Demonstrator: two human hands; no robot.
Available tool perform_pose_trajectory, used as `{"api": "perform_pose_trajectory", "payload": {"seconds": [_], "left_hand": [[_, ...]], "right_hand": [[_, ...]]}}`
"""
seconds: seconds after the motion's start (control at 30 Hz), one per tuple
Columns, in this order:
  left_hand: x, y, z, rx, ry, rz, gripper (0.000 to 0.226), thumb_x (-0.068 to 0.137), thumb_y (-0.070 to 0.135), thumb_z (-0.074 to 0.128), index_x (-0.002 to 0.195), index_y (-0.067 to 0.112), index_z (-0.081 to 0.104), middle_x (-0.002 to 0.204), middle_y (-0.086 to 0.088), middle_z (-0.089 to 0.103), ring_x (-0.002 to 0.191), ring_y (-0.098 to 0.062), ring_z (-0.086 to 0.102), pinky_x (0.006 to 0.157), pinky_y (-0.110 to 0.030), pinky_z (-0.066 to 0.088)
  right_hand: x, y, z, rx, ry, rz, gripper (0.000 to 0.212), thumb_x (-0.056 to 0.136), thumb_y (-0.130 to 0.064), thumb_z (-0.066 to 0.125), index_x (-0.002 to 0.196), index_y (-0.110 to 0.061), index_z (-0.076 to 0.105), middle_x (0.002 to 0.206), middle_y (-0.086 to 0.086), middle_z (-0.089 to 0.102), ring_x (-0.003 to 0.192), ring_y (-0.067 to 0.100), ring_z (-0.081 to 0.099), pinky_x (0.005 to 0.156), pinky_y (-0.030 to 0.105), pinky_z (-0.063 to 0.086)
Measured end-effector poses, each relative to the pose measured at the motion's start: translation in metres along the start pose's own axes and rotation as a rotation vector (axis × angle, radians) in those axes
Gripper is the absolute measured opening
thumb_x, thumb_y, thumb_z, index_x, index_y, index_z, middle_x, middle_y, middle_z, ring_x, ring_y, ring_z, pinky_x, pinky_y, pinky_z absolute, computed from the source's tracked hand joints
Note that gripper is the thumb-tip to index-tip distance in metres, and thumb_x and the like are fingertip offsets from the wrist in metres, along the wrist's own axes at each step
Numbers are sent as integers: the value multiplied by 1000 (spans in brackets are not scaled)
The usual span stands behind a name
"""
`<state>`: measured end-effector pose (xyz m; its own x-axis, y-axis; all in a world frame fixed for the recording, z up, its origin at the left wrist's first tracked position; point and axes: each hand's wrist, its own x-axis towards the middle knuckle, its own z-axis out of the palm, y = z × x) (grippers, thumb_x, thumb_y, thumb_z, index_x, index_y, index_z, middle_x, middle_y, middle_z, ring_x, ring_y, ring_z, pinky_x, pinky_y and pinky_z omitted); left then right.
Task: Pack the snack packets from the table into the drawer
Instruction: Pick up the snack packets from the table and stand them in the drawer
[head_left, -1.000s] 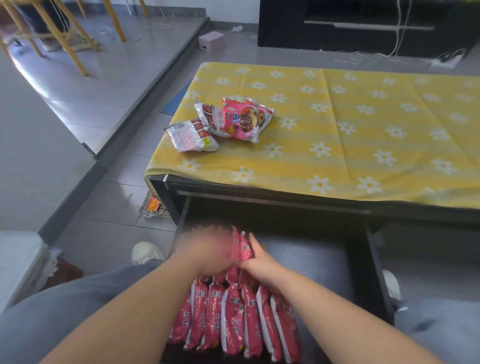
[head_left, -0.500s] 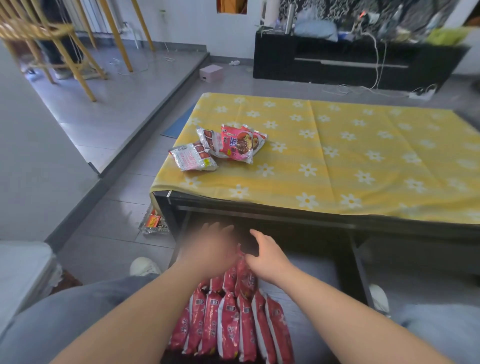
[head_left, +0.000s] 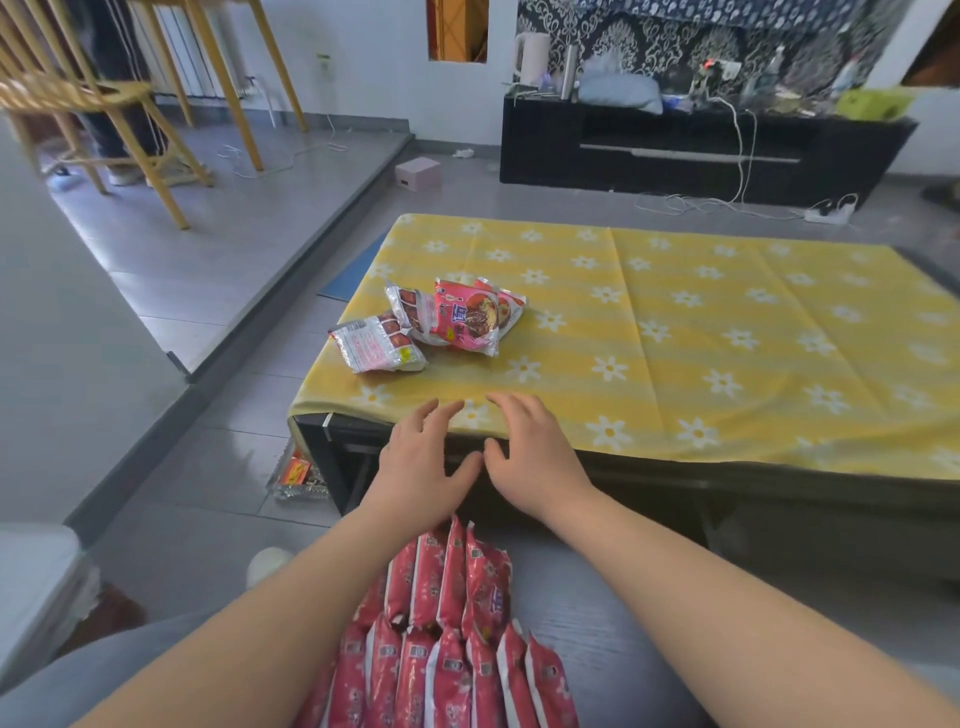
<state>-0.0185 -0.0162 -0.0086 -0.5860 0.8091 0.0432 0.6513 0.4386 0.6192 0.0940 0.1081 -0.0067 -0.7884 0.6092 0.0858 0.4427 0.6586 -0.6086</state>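
Several red snack packets (head_left: 447, 623) stand in rows in the open dark drawer (head_left: 613, 597) below me. On the yellow flowered tablecloth (head_left: 675, 338), a small pile remains near the left end: a pink packet (head_left: 467, 317) on top, and a silver-backed packet (head_left: 376, 345) lying in front of it. My left hand (head_left: 421, 462) and my right hand (head_left: 530, 447) hover side by side at the table's front edge, both empty with fingers spread, short of the pile.
A clear tray with a red item (head_left: 296, 475) lies on the floor by the table's left leg. A raised floor step (head_left: 270, 291) runs along the left. A black TV cabinet (head_left: 701, 150) and cables stand beyond the table. A wooden chair (head_left: 104, 104) is at far left.
Both hands have left the packets in the drawer and risen forward to the table's front edge. The view has tilted up, showing more of the room.
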Motion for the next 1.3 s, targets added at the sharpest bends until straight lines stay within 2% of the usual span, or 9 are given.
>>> {"api": "perform_pose_trajectory", "payload": {"seconds": [0.3, 0.43, 0.6, 0.7, 0.8, 0.9, 1.0, 1.2, 1.3], "left_hand": [[75, -17, -22, -121, 128, -118, 61, 95, 29, 64, 153, 24, 43, 155, -6, 38, 144, -24, 39, 118, -36, 31], [103, -35, -27, -166, 170, -230, 59, 95, 26, 61, 152, 27, 45, 163, -7, 28, 151, -25, 29, 123, -44, 31], [134, -56, -35, -237, 279, -442, 61, 95, 27, 58, 153, 29, 41, 168, -7, 13, 154, -32, 19, 122, -51, 32], [154, -67, -39, -311, 307, -620, 73, 94, 32, 60, 159, 29, 27, 163, -10, 19, 144, -36, 36, 116, -52, 40], [169, -77, -43, -599, 366, -766, 80, 91, 30, 64, 160, 26, 22, 148, -10, 43, 118, -33, 57, 102, -49, 54], [180, -86, -46, -1023, 397, -843, 56, 93, 15, 70, 144, 12, 47, 118, -9, 66, 89, -21, 70, 71, -33, 64], [182, -89, -43, -1166, 322, -872, 24, 96, 11, 68, 119, 15, 62, 101, -2, 74, 56, -5, 67, 35, -15, 39], [169, -78, -43, -1196, 298, -804, 26, 98, 10, 59, 124, 11, 58, 94, -6, 70, 75, -16, 71, 46, -24, 54], [151, -69, -46, -1247, 261, -706, 42, 102, 3, 48, 143, 8, 49, 122, -15, 70, 94, -26, 71, 56, -34, 63]], "right_hand": [[89, -1, 8, -323, -44, -40, 72, 99, -28, 56, 163, -23, 25, 170, 11, 21, 155, 35, 23, 119, 52, 37], [129, 0, 24, -573, -81, -161, 77, 97, -19, 50, 165, -25, 15, 174, 12, 10, 161, 37, 6, 120, 58, 32], [174, 4, 39, -507, -66, -83, 86, 101, -18, 50, 168, -30, -1, 178, 3, -3, 163, 37, -4, 127, 54, 25], [189, 12, 48, -453, -106, -8, 92, 103, -14, 52, 167, -34, -10, 178, -4, -4, 162, 38, -3, 124, 51, 30], [195, 18, 53, -454, -14, -28, 82, 104, -20, 54, 169, -23, 4, 170, 5, 23, 144, 44, 31, 117, 47, 40], [197, 22, 53, -375, 105, -76, 59, 105, -16, 50, 162, -15, 35, 156, 11, 42, 129, 41, 42, 110, 45, 41], [190, 25, 51, -243, 144, -69, 49, 106, -14, 52, 155, -14, 52, 154, 15, 45, 134, 39, 43, 113, 45, 41], [162, 9, 36, 171, 187, 46, 38, 108, -24, 53, 144, -23, 65, 164, 9, 45, 148, 29, 39, 121, 33, 29], [143, -1, 25, 527, 179, 118, 31, 109, -33, 49, 128, -27, 73, 131, -2, 73, 118, 7, 66, 95, 28, 47]]}}
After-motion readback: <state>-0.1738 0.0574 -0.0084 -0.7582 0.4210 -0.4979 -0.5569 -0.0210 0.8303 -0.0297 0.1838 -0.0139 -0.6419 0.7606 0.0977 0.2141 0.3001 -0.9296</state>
